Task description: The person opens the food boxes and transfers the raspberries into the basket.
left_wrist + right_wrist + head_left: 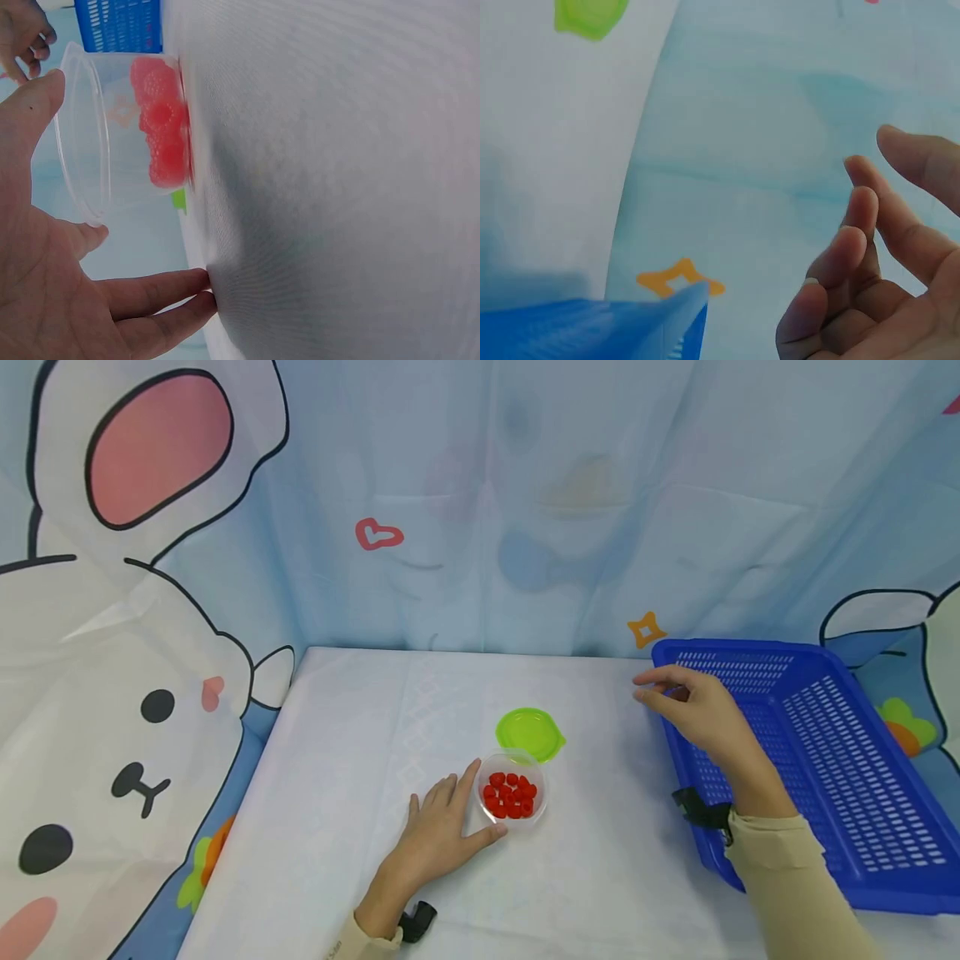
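A clear round plastic cup stands upright on the white cloth. Several red raspberry-like pieces lie in its bottom. My left hand is beside the cup, thumb and index finger straight and spread along its rim. In the left wrist view, two other fingers rest on the cloth. Just behind the cup lies a flat green lid. My right hand hovers over the left rim of a blue plastic basket. Its fingers are loosely bent, with nothing between them and the thumb.
The basket, with slotted walls, takes up the table's right side. A white cloth covers the table. Behind it hangs a light blue curtain printed with cartoon animals.
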Demonstrator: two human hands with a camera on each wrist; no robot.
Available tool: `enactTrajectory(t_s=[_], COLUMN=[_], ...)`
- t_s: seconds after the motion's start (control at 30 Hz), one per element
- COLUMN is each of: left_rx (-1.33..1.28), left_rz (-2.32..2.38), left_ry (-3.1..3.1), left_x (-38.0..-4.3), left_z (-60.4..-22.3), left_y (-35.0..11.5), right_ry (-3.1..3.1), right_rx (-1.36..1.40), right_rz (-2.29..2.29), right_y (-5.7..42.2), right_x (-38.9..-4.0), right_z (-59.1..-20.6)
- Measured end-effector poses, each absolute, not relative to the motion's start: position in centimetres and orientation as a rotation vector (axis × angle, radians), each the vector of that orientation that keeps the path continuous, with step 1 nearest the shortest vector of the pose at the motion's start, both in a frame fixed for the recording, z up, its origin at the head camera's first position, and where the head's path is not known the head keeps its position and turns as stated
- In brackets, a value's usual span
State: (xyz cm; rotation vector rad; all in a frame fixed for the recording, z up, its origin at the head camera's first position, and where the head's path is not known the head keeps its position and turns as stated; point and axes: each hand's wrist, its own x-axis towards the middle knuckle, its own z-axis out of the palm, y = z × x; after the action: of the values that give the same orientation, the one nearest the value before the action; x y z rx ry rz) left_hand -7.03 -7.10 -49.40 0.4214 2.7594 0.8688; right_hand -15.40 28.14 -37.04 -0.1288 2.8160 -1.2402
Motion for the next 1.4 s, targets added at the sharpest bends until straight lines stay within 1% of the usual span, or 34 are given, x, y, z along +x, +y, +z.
enactTrajectory(t_s=[0.23, 0.47, 0.63, 0.8, 1.07, 1.23, 1.4], left_rx=[0.418, 0.406, 0.392, 0.410, 0.437, 0.445, 0.452], left_rz=[0.869, 0.861, 0.858, 0.857, 0.842, 0.837, 0.833], left_ry=[2.766, 2.777, 2.770, 2.778, 2.780, 2.779, 2.786], left_x=[-7.0, -7.0, -7.0, -7.1, -7.2, -7.1, -7.1], left_z=[-49.4, -49.5, -49.5, -49.4, -49.4, -49.3, -49.4], left_y=[-7.1, -7.2, -7.1, -7.1, -7.1, -7.1, -7.2], right_ry=[2.819, 2.835, 2.822, 2.732, 2.544, 2.445, 2.383], right_rx=[-0.278, -0.455, -0.568, -0.616, -0.590, -0.672, -0.734], right_rz=[-1.195, -1.206, -1.299, -1.411, -1.407, -1.382, -1.253], right_y=[25.9, 22.1, 19.6, 18.1, 17.4, 16.8, 16.2], right_x=[-14.6, -13.6, -13.5, -13.8, -14.3, -14.6, -14.9], right_z=[-37.1, -38.2, -40.3, -43.3, -47.6, -49.0, -49.2])
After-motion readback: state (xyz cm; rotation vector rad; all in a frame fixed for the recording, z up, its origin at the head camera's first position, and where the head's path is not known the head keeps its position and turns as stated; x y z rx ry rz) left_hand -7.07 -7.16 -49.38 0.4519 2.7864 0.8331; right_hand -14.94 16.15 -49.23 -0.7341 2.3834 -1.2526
